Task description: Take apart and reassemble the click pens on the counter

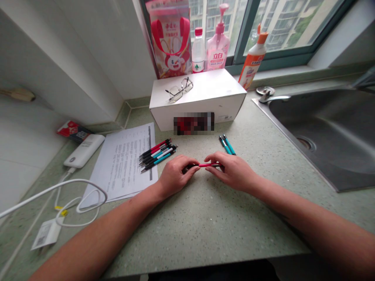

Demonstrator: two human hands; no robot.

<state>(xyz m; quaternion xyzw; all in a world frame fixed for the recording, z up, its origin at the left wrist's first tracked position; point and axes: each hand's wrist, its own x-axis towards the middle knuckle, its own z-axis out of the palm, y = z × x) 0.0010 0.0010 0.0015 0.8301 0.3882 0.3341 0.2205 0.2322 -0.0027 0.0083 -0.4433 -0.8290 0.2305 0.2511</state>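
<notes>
Two hands (pixel 177 173) (pixel 233 168). One red pen (pixel 205 165), two teal pens (pixel 229 144), at least five piled pens (pixel 159 159), overlap hiding the exact number. Three bottles (pixel 198 48) (pixel 217 50) (pixel 252 66), one box (pixel 216 86), one pair of glasses (pixel 182 90), one sink (pixel 288 134), one power bank (pixel 84 150), at least two sheets of paper (pixel 123 164).

kitchen | steel sink (pixel 328 128) | speckled countertop (pixel 222 222) (pump bottle (pixel 218 48) by window (pixel 248 23))

White box (pixel 205 91) blocks behind teal pens (pixel 229 144); counter (pixel 263 148) rightward is open.
</notes>
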